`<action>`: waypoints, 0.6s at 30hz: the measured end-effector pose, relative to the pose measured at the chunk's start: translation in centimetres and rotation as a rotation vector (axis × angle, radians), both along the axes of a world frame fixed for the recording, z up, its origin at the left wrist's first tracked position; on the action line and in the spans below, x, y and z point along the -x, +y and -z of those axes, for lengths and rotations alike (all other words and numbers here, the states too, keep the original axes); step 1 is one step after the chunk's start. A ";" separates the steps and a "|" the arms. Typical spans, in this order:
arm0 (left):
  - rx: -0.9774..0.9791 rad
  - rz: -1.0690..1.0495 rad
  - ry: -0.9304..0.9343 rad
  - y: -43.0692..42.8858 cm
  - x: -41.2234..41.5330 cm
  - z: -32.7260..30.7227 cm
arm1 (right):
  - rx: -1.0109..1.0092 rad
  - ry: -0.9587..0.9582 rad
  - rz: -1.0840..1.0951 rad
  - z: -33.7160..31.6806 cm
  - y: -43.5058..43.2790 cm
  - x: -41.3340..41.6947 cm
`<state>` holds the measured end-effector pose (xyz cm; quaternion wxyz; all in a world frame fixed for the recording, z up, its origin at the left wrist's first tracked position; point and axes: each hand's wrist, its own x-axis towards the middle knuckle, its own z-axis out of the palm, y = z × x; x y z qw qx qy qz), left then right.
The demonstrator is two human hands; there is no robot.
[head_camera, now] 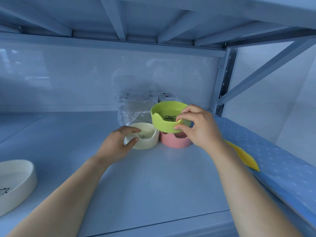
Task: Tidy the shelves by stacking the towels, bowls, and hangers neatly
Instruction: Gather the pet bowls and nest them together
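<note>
1. Both hands are being held over the shelf (153, 177), toward its back right corner, each one closed on a bowl.
2. A green bowl (166, 119) is being gripped at its near right rim by the right hand (199, 128), with the thumb set inside the rim and the fingers curled around the outer wall.
3. The green bowl is being held tilted, just above a pink bowl (176, 140); whether the two are touching cannot be told.
4. The pink bowl is being left standing on the shelf, partly hidden behind the right hand.
5. A cream bowl (147, 139) is being pinched at its near left rim by the left hand (118, 142), with the fingers over the rim and the thumb on the outside wall.
6. The cream bowl is being kept on the shelf, just beside the pink bowl on its left.
7. A crumpled clear plastic bag (131, 106) is being left behind the bowls, against the back edge of the shelf.
8. A larger white bowl (15, 183) is being left near the front left edge, well apart from the others.
9. A blue dotted cloth (273, 159) is being left along the right edge, with a yellow object (244, 156) lying on it.
</note>
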<state>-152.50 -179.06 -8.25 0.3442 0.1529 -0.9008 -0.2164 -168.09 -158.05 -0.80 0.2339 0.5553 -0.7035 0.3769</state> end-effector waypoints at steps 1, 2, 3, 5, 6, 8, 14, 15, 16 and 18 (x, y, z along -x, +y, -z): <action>0.018 0.004 -0.007 0.1 0.2 0.1 | -0.009 -0.001 0.013 0.0 -0.5 0.4; 0.035 0.011 -0.010 0.2 0.3 0.2 | -0.017 -0.004 0.018 0.1 -0.9 0.9; 0.049 0.018 -0.012 0.3 0.4 0.4 | -0.025 -0.008 0.018 0.3 -1.4 1.2; 0.080 0.030 -0.013 0.4 0.5 0.5 | -0.042 -0.018 0.017 0.6 -2.1 1.9; 0.094 0.032 -0.010 0.4 0.5 0.6 | -0.047 -0.024 0.019 0.8 -2.4 2.3; 0.105 0.025 0.005 0.3 0.5 0.7 | -0.042 -0.039 0.026 1.3 -2.8 2.9; 0.099 0.013 0.006 0.3 0.6 0.6 | 0.011 -0.103 0.008 2.6 -3.4 3.8; 0.100 0.013 0.002 0.3 0.6 0.6 | 0.021 -0.108 0.000 2.7 -3.4 3.8; 0.104 0.012 -0.002 0.3 0.6 0.5 | 0.029 -0.111 -0.005 2.8 -3.5 3.9; 0.121 0.004 0.004 0.5 0.6 0.4 | 0.040 -0.117 -0.005 2.9 -3.6 4.0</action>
